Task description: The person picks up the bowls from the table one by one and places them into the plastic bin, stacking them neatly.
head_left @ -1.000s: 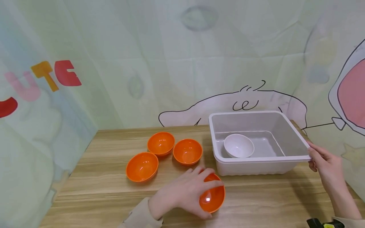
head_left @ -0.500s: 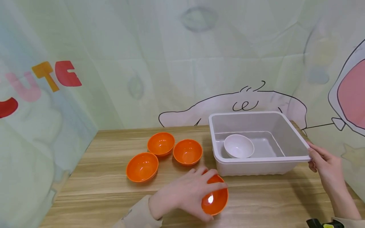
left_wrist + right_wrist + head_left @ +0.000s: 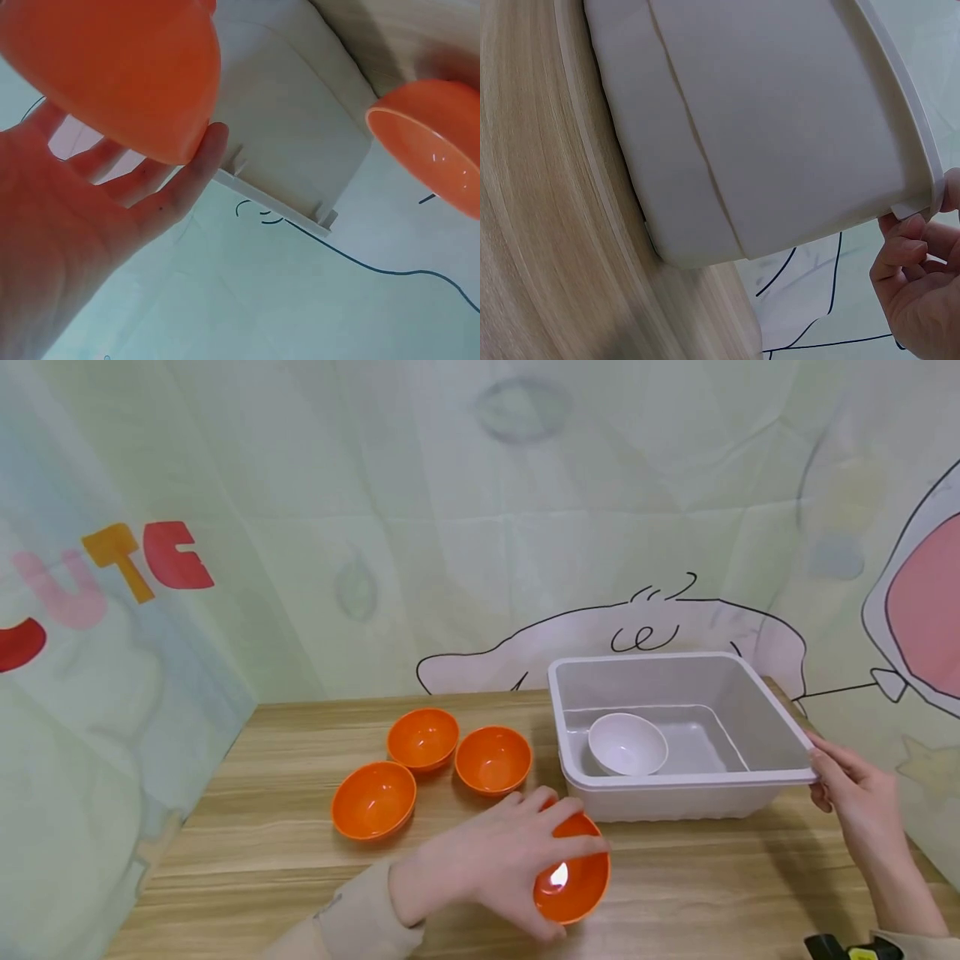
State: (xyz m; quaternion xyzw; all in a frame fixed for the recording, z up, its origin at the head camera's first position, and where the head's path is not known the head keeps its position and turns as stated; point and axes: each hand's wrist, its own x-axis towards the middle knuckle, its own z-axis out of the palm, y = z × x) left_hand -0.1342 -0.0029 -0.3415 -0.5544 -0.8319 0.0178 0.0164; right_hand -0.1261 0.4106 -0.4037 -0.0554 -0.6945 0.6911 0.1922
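My left hand (image 3: 506, 864) grips an orange bowl (image 3: 576, 889) from above, fingers on its far rim and thumb at the near side, in front of the bin. In the left wrist view the bowl (image 3: 120, 75) hangs over the fingers of the left hand (image 3: 90, 202). My right hand (image 3: 858, 793) pinches the near right corner of the grey bin (image 3: 675, 802). In the right wrist view the right hand (image 3: 922, 270) holds the rim of the bin (image 3: 780, 127). A white bowl (image 3: 627, 745) lies inside the bin, at its left.
Left of the bin are three more orange bowls, one nearest it (image 3: 493, 762), one behind (image 3: 423, 740) and one farther left (image 3: 373, 802). They stand on a wooden table (image 3: 247, 852). A printed curtain (image 3: 375, 527) hangs behind the table.
My left hand has moved slightly to the right with the orange bowl in its grip. The right hand, the bin and the other bowls have stayed where they were.
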